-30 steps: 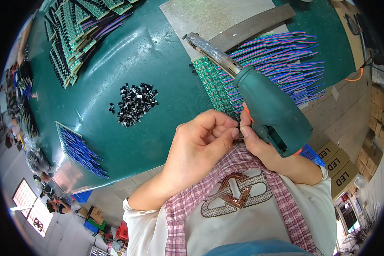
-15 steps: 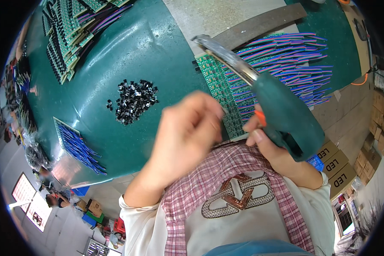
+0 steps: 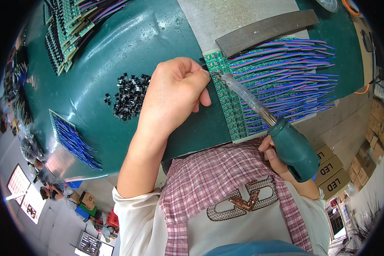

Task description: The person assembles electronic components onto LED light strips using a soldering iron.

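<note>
My right hand (image 3: 275, 155) is closed round the green handle of a soldering gun (image 3: 292, 147). Its metal shaft slants up and left, and the tip meets the left edge of a green circuit board panel (image 3: 228, 96). Thumb and forefinger of my left hand (image 3: 173, 91) pinch together at that same edge, beside the tip. What they hold is hidden by the fingers. Rows of blue, pink and dark wires (image 3: 286, 81) run rightward from the panel. Partly behind my left hand lies a heap of small black connectors (image 3: 128, 96) on the green mat.
A curved grey metal bar (image 3: 266, 32) lies across the panel's far end. Stacked circuit boards (image 3: 66, 34) stand at the far left. A board with blue wires (image 3: 72, 141) lies near the left table edge. Cardboard boxes (image 3: 333, 175) are at the right, below the table.
My left hand has moved up to the panel's edge and pinches there. The soldering gun has come down and right, bringing its tip to the board edge. The view has shifted slightly.
</note>
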Tool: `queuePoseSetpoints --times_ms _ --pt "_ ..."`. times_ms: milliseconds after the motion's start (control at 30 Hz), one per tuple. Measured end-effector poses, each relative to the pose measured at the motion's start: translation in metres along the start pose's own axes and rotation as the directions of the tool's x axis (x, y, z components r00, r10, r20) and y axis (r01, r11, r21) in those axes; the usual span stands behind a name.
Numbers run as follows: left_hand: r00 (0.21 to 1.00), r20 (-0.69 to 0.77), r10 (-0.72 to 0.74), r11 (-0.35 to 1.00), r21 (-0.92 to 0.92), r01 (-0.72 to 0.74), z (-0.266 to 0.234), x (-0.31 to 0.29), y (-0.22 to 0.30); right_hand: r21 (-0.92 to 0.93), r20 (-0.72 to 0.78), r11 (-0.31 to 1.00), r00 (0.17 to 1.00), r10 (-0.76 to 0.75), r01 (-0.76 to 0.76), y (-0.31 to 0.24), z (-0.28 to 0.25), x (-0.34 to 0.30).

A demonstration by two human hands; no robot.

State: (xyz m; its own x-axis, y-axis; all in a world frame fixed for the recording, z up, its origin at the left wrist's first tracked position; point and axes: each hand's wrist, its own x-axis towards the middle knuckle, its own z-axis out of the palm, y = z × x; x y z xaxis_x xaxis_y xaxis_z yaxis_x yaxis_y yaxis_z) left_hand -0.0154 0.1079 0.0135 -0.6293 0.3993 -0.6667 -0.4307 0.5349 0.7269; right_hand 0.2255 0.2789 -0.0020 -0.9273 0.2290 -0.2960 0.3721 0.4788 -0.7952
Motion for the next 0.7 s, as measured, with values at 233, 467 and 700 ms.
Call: queuePoseSetpoints --times_ms 233,467,700 --pt "1.0 -0.016 0.007 1.0 -0.025 -0.007 0.0022 -0.0009 -0.0026 -0.046 0.007 0.998 0.999 -0.035 0.036 0.0048 0.0028 -0.0022" --pt "0.999 -0.029 0.035 0.999 -0.035 -0.037 0.0039 0.0 -0.0056 -0.113 0.162 0.992 0.986 -0.03 0.048 0.0103 -0.0051 -0.0008" --pt "0.998 -0.039 0.042 0.998 -0.036 -0.044 0.0043 -0.0003 -0.0073 -0.003 0.036 0.999 0.999 0.039 -0.039 0.0088 -0.0013 -0.0047"
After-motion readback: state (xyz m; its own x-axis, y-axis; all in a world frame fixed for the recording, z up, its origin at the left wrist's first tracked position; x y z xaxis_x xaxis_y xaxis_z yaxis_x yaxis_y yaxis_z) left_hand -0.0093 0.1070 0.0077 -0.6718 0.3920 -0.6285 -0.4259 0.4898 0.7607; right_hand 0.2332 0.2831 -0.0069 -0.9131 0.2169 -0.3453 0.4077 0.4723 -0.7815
